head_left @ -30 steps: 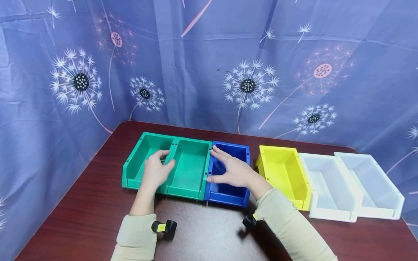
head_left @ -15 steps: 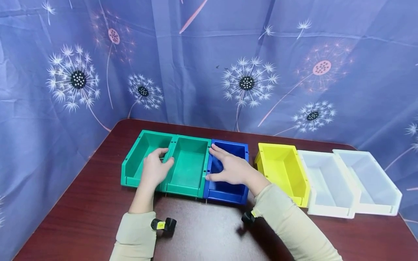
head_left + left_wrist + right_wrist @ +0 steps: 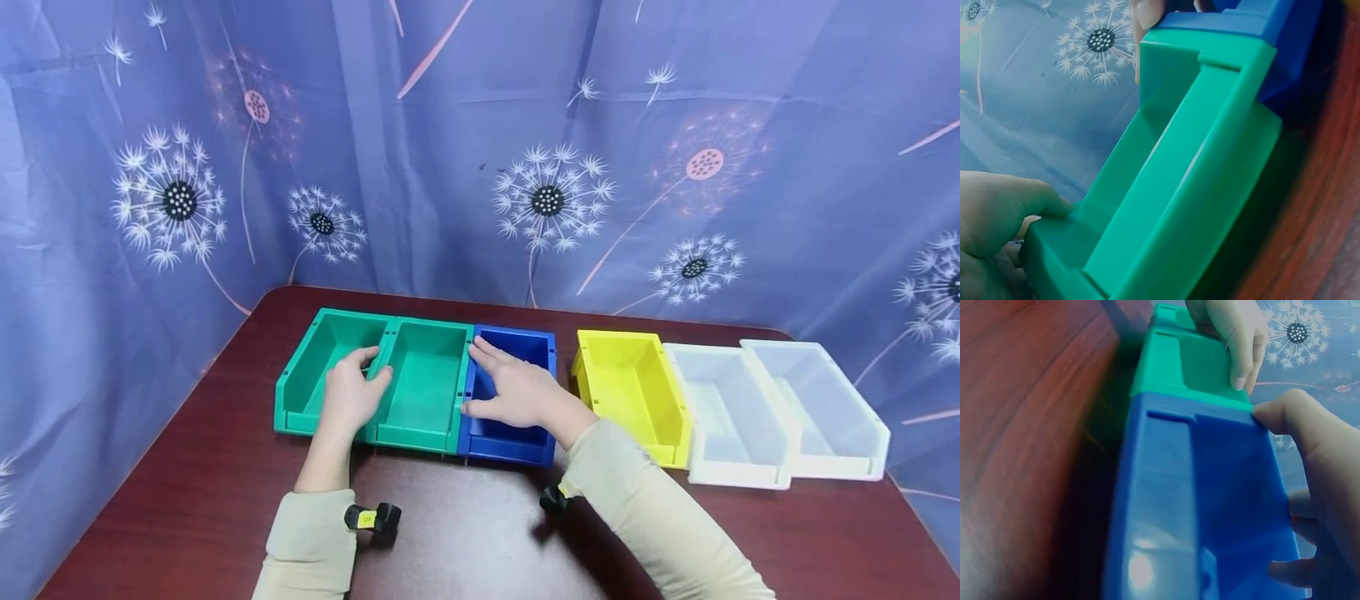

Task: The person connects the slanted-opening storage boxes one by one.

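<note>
Two green open-front storage bins stand side by side, a left one (image 3: 333,358) and a right one (image 3: 427,375). A blue storage bin (image 3: 513,437) adjoins the right green bin's side. Over the wall between the green bins, my left hand (image 3: 351,396) grips the rim; its thumb (image 3: 1029,194) lies across the rim in the left wrist view, other fingers partly hidden. My right hand (image 3: 521,393) reaches over the blue bin and holds its left rim where it meets the green one, thumb (image 3: 1291,415) at the seam.
A yellow storage bin (image 3: 633,400) stands right of the blue one, across a gap. Two white translucent bins, one (image 3: 727,417) and another (image 3: 825,400), follow it. All sit on a dark red-brown table (image 3: 187,500). A blue dandelion-print curtain (image 3: 435,183) hangs behind.
The head view has shifted slightly. Both hands keep their places on the bins, and the bins have not visibly moved against each other.
</note>
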The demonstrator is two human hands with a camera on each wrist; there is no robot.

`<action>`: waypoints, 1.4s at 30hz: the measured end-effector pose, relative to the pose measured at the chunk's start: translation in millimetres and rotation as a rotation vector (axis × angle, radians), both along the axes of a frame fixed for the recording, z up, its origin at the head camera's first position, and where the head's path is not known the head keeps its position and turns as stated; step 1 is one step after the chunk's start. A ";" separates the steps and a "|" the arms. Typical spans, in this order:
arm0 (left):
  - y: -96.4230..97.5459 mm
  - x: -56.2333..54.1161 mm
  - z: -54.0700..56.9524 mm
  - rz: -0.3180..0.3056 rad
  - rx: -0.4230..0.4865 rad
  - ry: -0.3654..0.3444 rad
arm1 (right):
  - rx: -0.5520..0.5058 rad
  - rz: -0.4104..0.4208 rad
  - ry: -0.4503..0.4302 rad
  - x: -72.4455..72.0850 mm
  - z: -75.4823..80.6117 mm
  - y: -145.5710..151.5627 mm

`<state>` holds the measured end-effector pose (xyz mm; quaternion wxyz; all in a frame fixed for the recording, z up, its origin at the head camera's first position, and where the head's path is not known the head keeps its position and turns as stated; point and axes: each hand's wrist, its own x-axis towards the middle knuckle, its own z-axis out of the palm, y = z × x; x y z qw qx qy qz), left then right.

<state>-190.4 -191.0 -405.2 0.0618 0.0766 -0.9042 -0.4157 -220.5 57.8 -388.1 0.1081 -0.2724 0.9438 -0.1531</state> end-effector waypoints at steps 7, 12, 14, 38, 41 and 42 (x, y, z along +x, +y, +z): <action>17.8 2.7 -3.8 0.049 -0.145 0.121 | -0.050 -0.012 0.016 1.7 -12.4 2.0; 35.5 7.7 2.4 0.027 -0.145 0.342 | -0.061 0.007 0.079 2.7 -10.2 4.8; 43.3 8.7 1.7 0.003 -0.139 0.405 | -0.056 0.011 0.105 3.9 -9.6 7.6; 101.1 18.6 -20.0 -0.165 0.102 0.117 | -0.272 -0.291 0.363 31.8 -9.4 112.9; 102.3 17.8 -19.6 -0.133 0.116 0.110 | -0.264 -0.346 0.371 30.4 -7.6 128.2; 102.0 17.7 -19.2 -0.126 0.120 0.114 | -0.254 -0.361 0.379 29.0 -7.6 133.0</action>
